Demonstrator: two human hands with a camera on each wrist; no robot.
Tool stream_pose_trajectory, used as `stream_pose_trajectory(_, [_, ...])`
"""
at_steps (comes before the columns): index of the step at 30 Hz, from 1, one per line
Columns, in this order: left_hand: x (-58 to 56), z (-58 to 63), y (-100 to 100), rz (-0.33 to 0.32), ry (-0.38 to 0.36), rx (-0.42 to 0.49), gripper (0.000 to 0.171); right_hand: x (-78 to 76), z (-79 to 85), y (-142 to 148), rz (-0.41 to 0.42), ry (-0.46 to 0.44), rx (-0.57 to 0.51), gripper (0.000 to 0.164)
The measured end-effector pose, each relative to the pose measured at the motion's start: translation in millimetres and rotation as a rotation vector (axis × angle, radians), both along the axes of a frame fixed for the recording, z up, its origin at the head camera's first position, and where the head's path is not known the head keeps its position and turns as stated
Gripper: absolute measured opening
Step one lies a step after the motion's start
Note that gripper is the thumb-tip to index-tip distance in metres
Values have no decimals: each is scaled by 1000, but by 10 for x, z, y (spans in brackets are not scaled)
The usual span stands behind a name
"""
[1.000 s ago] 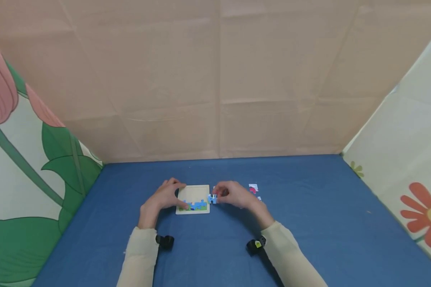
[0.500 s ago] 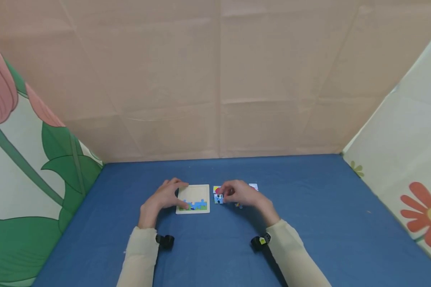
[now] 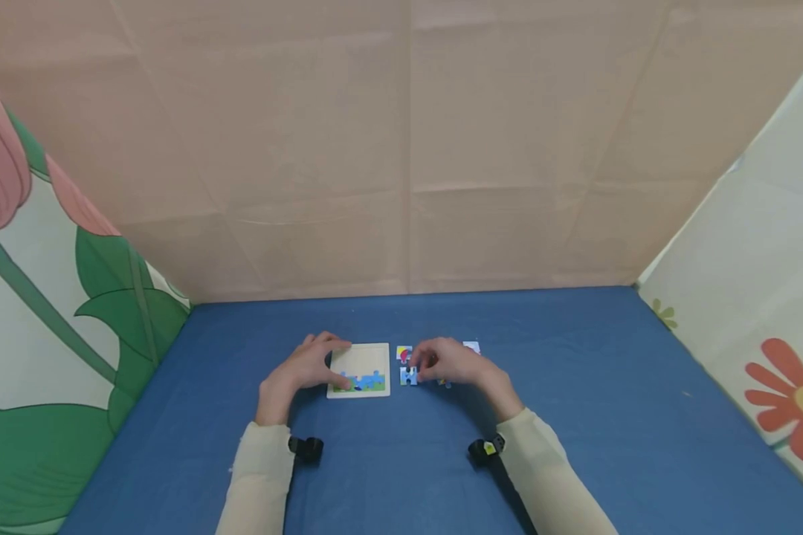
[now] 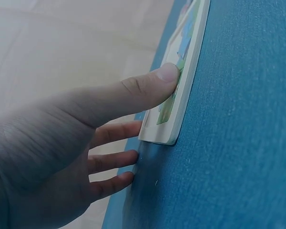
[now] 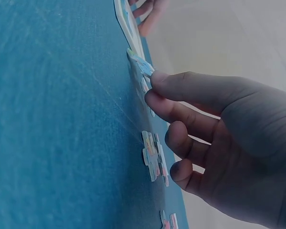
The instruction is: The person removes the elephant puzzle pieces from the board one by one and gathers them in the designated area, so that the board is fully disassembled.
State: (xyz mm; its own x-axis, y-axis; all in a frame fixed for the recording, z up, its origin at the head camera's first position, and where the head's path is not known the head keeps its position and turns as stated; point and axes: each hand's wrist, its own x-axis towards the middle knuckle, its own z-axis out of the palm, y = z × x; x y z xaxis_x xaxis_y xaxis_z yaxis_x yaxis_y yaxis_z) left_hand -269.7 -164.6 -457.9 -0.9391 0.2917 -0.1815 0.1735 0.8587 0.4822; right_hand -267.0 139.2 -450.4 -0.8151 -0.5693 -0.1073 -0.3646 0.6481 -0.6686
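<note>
A square wooden puzzle tray (image 3: 360,357) lies on the blue cloth, with blue and green pieces along its near side. My left hand (image 3: 305,364) rests at its left side, the straight thumb (image 4: 152,86) pressing on the lower left part and the other fingers stretched along the outer edge. Just right of the tray, my right hand (image 3: 451,360) pinches a blue puzzle piece (image 5: 142,65) between thumb and index finger. The piece is tilted, its far end close to the cloth; the remaining fingers of that hand are loosely curled.
A yellow and red puzzle piece (image 3: 403,352) lies beyond the held one. Other loose pieces (image 5: 152,155) lie under and around the right hand, one pink and white piece (image 3: 471,347) behind it. A brown paper wall (image 3: 408,186) closes off the far table edge.
My right hand has drawn the blue piece from the tray's right edge to the right, then slightly nearer, uncovering the yellow and red piece. The left hand has stayed on the tray.
</note>
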Motion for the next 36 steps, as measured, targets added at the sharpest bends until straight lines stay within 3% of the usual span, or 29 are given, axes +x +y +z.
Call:
stream_pose_trajectory(9, [6,-6,11,28,0,-15,80,10,-38,-26,-16,5,37,16])
stream_pose_trajectory(24, [3,-17,47,11,70,-60,72,34,-24,-24,-50,26,64,16])
stream_pose_trajectory(36, [11,-13,63,12,58,-64,72,50,12,-19,-49,44,44,13])
